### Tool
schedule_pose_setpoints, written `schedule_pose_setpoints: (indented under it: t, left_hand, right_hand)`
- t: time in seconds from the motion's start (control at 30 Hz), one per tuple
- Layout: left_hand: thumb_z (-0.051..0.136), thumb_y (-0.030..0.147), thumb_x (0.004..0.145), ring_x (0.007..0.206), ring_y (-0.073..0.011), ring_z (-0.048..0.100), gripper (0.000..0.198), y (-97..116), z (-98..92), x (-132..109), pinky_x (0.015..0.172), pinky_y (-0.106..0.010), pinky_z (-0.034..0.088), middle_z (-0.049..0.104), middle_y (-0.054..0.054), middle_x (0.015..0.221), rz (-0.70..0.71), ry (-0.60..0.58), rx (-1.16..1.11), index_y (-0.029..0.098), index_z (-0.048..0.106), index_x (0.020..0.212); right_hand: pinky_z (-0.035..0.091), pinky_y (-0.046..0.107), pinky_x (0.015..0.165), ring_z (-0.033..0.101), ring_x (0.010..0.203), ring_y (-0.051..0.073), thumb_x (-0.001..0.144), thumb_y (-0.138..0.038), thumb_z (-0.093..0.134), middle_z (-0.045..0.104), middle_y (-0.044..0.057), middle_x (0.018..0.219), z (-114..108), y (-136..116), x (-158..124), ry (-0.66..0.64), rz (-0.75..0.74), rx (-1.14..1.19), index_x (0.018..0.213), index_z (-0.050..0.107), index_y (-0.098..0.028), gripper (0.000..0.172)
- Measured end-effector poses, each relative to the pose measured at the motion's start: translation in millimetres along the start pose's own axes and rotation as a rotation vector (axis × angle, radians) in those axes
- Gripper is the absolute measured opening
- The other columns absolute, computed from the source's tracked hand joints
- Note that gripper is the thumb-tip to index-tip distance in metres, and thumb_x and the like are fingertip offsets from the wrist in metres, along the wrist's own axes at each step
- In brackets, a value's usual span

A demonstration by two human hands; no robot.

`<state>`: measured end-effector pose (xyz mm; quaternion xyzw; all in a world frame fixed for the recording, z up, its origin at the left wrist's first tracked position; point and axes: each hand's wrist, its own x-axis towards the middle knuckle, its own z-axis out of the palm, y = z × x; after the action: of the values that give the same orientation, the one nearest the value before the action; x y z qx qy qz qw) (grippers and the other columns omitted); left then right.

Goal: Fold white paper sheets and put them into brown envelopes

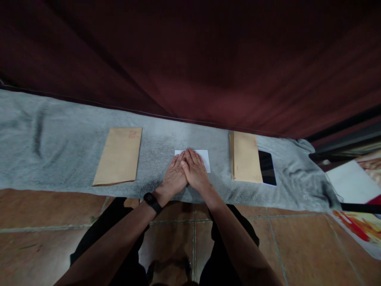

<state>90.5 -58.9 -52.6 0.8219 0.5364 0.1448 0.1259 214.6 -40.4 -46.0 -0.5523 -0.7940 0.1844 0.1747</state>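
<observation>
Both hands lie flat on a small white paper [205, 157] at the middle of the grey cloth. My left hand [175, 174], with a black band on its wrist, covers the paper's left part, fingers stretched out. My right hand [195, 169] rests beside and partly over it, its thumb across the left hand. The paper's right end and top left edge show; the rest is hidden beneath the hands. To the left lies a brown envelope [120, 157] with red print. A stack of brown envelopes [245, 157] is on the right.
A dark phone [267, 167] lies partly under the right-hand envelopes. The grey cloth [68, 147] covers a narrow surface, with a dark red curtain [190, 71] behind it. White and coloured sheets [353, 182] are at the far right. Tiled floor [297, 238] shows below.
</observation>
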Motion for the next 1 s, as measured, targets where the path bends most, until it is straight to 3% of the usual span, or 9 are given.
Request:
schedule_pose_setpoints:
  t: [0.17,0.33,0.6,1.0]
  left_hand:
    - [0.028,0.018,0.101,0.159,-0.0307,0.025,0.06,-5.0,-0.2,0.5,0.129,-0.052,0.024,0.037,-0.023,0.165,-0.036,0.0,0.058,0.003,0.035,0.159]
    - [0.027,0.021,0.103,0.16,-0.0264,0.023,0.061,-10.8,2.9,-0.8,0.13,-0.051,0.023,0.035,-0.018,0.168,-0.042,0.063,0.099,0.008,0.031,0.162]
    - [0.027,0.032,0.106,0.159,-0.03,0.025,0.062,-12.2,-1.3,-0.9,0.129,-0.052,0.023,0.031,-0.02,0.168,-0.083,0.063,0.132,0.004,0.034,0.16]
    - [0.033,0.045,0.108,0.159,-0.0329,0.025,0.064,-18.3,-8.9,-5.4,0.129,-0.052,0.022,0.027,-0.021,0.17,-0.115,0.077,0.174,0.008,0.036,0.16]
  right_hand:
    - [0.019,0.045,0.132,0.023,0.16,0.023,0.111,-0.046,0.026,0.031,0.012,0.17,2.3,3.9,4.6,-0.008,0.034,-0.021,0.163,0.034,-0.013,0.062]
    - [0.016,0.045,0.132,0.023,0.16,0.023,0.11,-0.046,0.027,0.031,0.011,0.17,2.6,9.4,0.8,-0.004,0.041,-0.056,0.163,0.033,-0.013,0.062]
    - [0.017,0.05,0.131,0.021,0.16,0.026,0.11,-0.041,0.033,0.027,0.012,0.171,-2.5,23.5,-8.6,0.049,0.044,-0.137,0.164,0.03,-0.013,0.061]
    - [0.017,0.048,0.13,0.027,0.158,0.027,0.109,-0.041,0.038,0.032,0.014,0.17,-20.0,48.4,-16.7,0.095,0.117,-0.174,0.162,0.035,-0.011,0.06]
